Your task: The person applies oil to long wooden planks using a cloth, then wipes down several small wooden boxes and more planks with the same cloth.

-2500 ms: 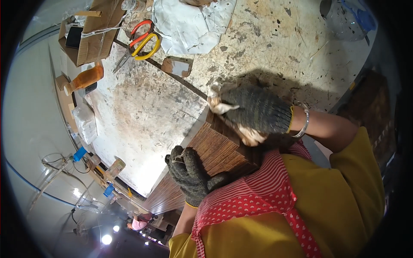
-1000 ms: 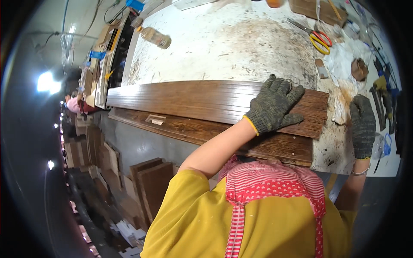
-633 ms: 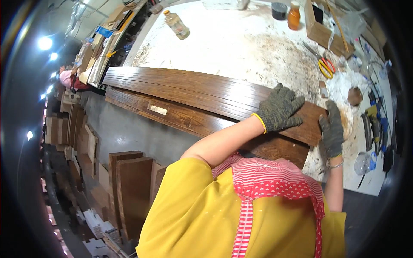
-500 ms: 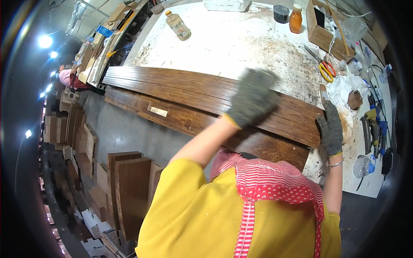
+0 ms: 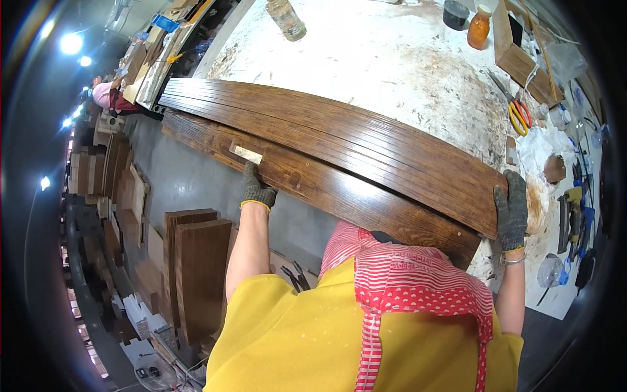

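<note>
Two long dark-brown boards lie at a slant along the table's near edge. The far one, a grooved wooden board (image 5: 339, 134), rests against or partly over a plainer wooden board (image 5: 300, 181) on the near side. My gloved left hand (image 5: 259, 188) grips the plainer board's near edge, its thumb beside a pale rectangular patch (image 5: 248, 154); its other fingers are hidden underneath. At the boards' right end, my gloved right hand (image 5: 511, 212) lies against the grooved board's end, fingers stretched out and thumb apart.
The stained white table (image 5: 366, 65) holds a clear bottle (image 5: 286, 19), a dark jar (image 5: 454, 14), an amber bottle (image 5: 479, 27), scissors (image 5: 516, 108), a wooden box (image 5: 522, 59), white cloth (image 5: 542, 147) and tools (image 5: 571, 209). Upright panels (image 5: 202, 281) stand at lower left. Another person (image 5: 108, 96) is far left.
My left hand has left the grooved board's top and moved left and nearer, onto the plainer board's edge. My right hand stays at the end. The whole view has shifted slightly.
</note>
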A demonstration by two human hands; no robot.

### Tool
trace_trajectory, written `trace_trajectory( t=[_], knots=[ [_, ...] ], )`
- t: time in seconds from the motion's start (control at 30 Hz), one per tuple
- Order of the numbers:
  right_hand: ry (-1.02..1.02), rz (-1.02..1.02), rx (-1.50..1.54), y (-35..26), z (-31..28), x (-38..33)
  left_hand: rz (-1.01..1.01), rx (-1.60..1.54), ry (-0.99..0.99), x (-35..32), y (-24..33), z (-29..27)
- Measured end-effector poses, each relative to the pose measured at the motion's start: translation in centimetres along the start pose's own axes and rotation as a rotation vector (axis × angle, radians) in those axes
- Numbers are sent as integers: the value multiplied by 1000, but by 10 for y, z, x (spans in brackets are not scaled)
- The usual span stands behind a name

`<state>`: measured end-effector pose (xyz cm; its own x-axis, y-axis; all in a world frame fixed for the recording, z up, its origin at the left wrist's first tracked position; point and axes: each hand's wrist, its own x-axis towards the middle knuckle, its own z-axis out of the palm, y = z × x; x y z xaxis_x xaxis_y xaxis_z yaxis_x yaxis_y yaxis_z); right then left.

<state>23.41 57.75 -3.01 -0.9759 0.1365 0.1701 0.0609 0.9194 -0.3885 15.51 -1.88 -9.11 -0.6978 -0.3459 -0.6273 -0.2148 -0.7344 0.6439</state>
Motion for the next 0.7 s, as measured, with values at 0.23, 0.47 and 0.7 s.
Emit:
trace_trajectory(
  t=[0.23,0.47,0.7],
  knots=[
    [8,-51,-1,9,5,-4,77,-59,-53,-15,22,32],
    [9,-80,-32,1,-5,3,243,289,-47,-53,30,87],
    [-111,59,-216,-28,-17,20,1084,1846,-213,-42,46,58]
  ],
)
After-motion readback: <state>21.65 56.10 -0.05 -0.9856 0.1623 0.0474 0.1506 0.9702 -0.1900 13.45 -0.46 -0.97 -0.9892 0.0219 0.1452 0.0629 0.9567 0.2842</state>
